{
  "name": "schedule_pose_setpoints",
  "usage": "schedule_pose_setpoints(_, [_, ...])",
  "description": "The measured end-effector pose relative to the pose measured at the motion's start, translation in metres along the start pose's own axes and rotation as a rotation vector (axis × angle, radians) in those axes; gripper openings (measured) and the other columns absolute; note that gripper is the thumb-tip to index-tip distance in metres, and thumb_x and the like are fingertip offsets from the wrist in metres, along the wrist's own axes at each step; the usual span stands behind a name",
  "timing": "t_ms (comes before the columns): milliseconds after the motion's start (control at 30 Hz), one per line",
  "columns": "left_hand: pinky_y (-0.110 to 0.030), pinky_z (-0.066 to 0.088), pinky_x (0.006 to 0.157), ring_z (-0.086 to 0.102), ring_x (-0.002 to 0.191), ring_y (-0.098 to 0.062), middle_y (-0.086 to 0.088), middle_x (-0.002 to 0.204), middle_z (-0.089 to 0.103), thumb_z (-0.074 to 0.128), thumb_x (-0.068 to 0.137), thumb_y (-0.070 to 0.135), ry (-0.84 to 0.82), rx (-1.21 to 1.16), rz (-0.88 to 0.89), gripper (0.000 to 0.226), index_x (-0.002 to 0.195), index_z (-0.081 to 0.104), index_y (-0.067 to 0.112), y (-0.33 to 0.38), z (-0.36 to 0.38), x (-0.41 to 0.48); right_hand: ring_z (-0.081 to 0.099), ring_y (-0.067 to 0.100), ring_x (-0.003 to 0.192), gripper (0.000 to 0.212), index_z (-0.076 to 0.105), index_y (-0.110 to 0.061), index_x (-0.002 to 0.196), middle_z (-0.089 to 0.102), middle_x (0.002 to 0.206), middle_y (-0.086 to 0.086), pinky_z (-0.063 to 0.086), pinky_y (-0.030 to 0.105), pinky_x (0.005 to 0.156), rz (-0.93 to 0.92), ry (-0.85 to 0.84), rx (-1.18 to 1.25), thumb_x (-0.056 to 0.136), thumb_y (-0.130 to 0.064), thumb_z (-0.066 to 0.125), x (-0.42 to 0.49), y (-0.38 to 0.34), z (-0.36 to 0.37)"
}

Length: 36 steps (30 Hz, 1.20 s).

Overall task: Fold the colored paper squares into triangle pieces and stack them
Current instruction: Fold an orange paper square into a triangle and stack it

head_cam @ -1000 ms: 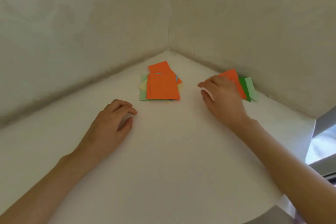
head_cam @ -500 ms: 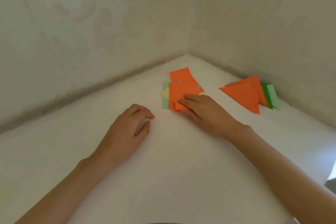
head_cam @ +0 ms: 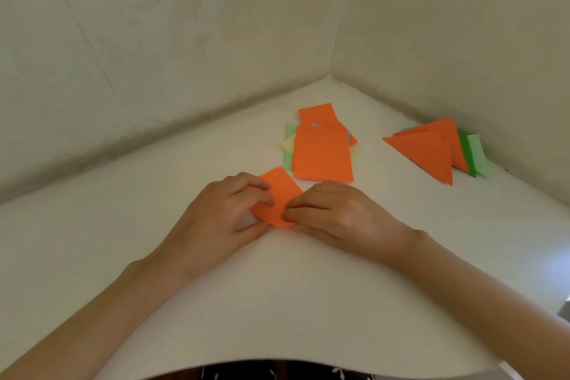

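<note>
Both hands are at the middle of the white tabletop [head_cam: 277,287], which sits in a corner formed by two pale walls [head_cam: 154,40].

The left hand [head_cam: 225,213] has its fingers curled over the left edge of a single orange paper square [head_cam: 279,191] and pinches it. The right hand [head_cam: 336,213] pinches the same sheet at its lower right edge, thumb and fingertips closed on the paper. The sheet lies low over the tabletop between the two hands, its far corner free. Whether a fold has been started cannot be told.

Just beyond the hands lies the pile of flat squares [head_cam: 322,154]: orange on top, with light green, yellow and a sliver of blue showing at the edges.

To the right, near the wall, is the stack of folded triangles [head_cam: 428,154]: two orange pieces uppermost, with a dark green piece [head_cam: 465,154] and a light green piece [head_cam: 476,154] showing from beneath. The stack is well apart from the pile.
</note>
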<state>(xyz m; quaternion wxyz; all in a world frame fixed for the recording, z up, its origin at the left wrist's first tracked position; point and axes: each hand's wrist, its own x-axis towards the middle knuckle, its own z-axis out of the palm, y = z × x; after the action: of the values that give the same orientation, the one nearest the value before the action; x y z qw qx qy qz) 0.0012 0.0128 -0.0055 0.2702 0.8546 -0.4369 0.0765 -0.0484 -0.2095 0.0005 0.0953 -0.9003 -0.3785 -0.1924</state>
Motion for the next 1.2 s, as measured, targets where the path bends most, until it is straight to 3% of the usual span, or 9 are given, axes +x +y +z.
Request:
schedule_pose_setpoints(233, [-0.031, 0.045, 0.080, 0.057, 0.090, -0.005, 0.012, 0.101, 0.064, 0.048, 0.087, 0.048, -0.024, 0.011, 0.008, 0.033, 0.093, 0.071, 0.024, 0.005, 0.002, -0.006, 0.056, 0.015, 0.106, 0.038, 0.071, -0.004, 0.104, 0.066, 0.114, 0.009, 0.043, 0.021, 0.095, 0.257, -0.022, 0.246, 0.094, -0.033, 0.047, -0.018, 0.002, -0.006])
schedule_pose_setpoints(367, [-0.027, 0.040, 0.076, 0.058, 0.088, -0.010, 0.011, 0.099, 0.063, 0.046, 0.089, 0.045, 0.004, -0.004, -0.021, 0.032, 0.091, 0.070, 0.023, 0.008, 0.003, -0.007, 0.051, 0.013, 0.098, 0.042, 0.073, -0.012, 0.096, 0.065, 0.102, -0.002, 0.039, 0.020, 0.090, 0.406, 0.055, 0.256, 0.092, -0.045, 0.048, -0.020, 0.007, -0.006])
schedule_pose_setpoints(467, [-0.028, 0.041, 0.074, 0.055, 0.084, -0.010, 0.010, 0.096, 0.061, 0.046, 0.091, 0.042, 0.040, -0.064, -0.067, 0.031, 0.089, 0.068, 0.020, 0.009, 0.005, -0.006, 0.046, 0.009, 0.097, 0.032, 0.074, -0.019, 0.088, 0.060, 0.096, -0.011, 0.032, 0.009, 0.088, 0.616, 0.069, 0.369, 0.088, -0.046, 0.056, -0.017, 0.007, -0.009])
schedule_pose_setpoints(633, [-0.023, 0.038, 0.069, 0.046, 0.079, -0.006, 0.012, 0.089, 0.053, 0.043, 0.089, 0.046, 0.110, -0.144, -0.229, 0.036, 0.082, 0.066, 0.019, 0.010, 0.015, 0.000, 0.042, 0.007, 0.092, 0.033, 0.067, -0.024, 0.076, 0.057, 0.090, -0.010, 0.027, 0.005, 0.080, 0.871, 0.034, 0.441, 0.081, -0.050, 0.048, -0.006, 0.004, -0.008])
schedule_pose_setpoints(733, [-0.021, 0.031, 0.066, 0.037, 0.078, -0.006, 0.008, 0.087, 0.050, 0.037, 0.088, 0.050, 0.137, -0.101, -0.342, 0.042, 0.071, 0.060, 0.018, 0.013, 0.020, 0.007, 0.040, 0.012, 0.092, 0.022, 0.063, -0.023, 0.073, 0.054, 0.088, -0.006, 0.031, 0.015, 0.082, 0.910, 0.029, 0.395, 0.088, -0.038, 0.058, -0.001, 0.004, -0.004])
schedule_pose_setpoints(833, [-0.028, 0.027, 0.070, 0.035, 0.079, -0.008, 0.004, 0.087, 0.048, 0.050, 0.088, 0.041, 0.177, -0.019, -0.411, 0.033, 0.063, 0.053, 0.019, 0.017, 0.024, 0.012, 0.039, 0.018, 0.089, 0.027, 0.062, -0.016, 0.071, 0.049, 0.083, -0.005, 0.033, 0.032, 0.081, 0.910, 0.036, 0.269, 0.092, -0.034, 0.057, 0.003, 0.003, 0.004])
schedule_pose_setpoints(933, [-0.031, 0.029, 0.074, 0.038, 0.081, -0.012, 0.002, 0.087, 0.047, 0.065, 0.085, 0.028, 0.221, -0.026, -0.473, 0.033, 0.057, 0.049, 0.018, 0.021, 0.026, 0.012, 0.036, 0.018, 0.082, 0.029, 0.050, -0.022, 0.065, 0.043, 0.079, -0.006, 0.034, 0.034, 0.075, 0.864, 0.077, 0.121, 0.089, -0.038, 0.048, 0.007, 0.000, 0.011])
schedule_pose_setpoints(1100, [-0.034, 0.033, 0.072, 0.041, 0.081, -0.017, 0.000, 0.086, 0.046, 0.070, 0.083, 0.020, 0.240, -0.005, -0.465, 0.035, 0.056, 0.048, 0.017, 0.024, 0.026, 0.012, 0.043, 0.026, 0.075, 0.042, 0.056, -0.013, 0.063, 0.049, 0.075, 0.004, 0.035, 0.034, 0.067, 0.788, 0.125, -0.086, 0.089, -0.041, 0.038, 0.004, 0.000, 0.018])
schedule_pose_setpoints(1200, [-0.034, 0.033, 0.070, 0.039, 0.080, -0.017, 0.000, 0.085, 0.045, 0.066, 0.082, 0.024, 0.237, 0.026, -0.476, 0.034, 0.055, 0.047, 0.017, 0.026, 0.026, 0.012, 0.044, 0.027, 0.074, 0.039, 0.049, -0.015, 0.061, 0.047, 0.075, 0.005, 0.036, 0.034, 0.065, 0.789, 0.095, -0.203, 0.087, -0.041, 0.039, 0.004, -0.001, 0.020])
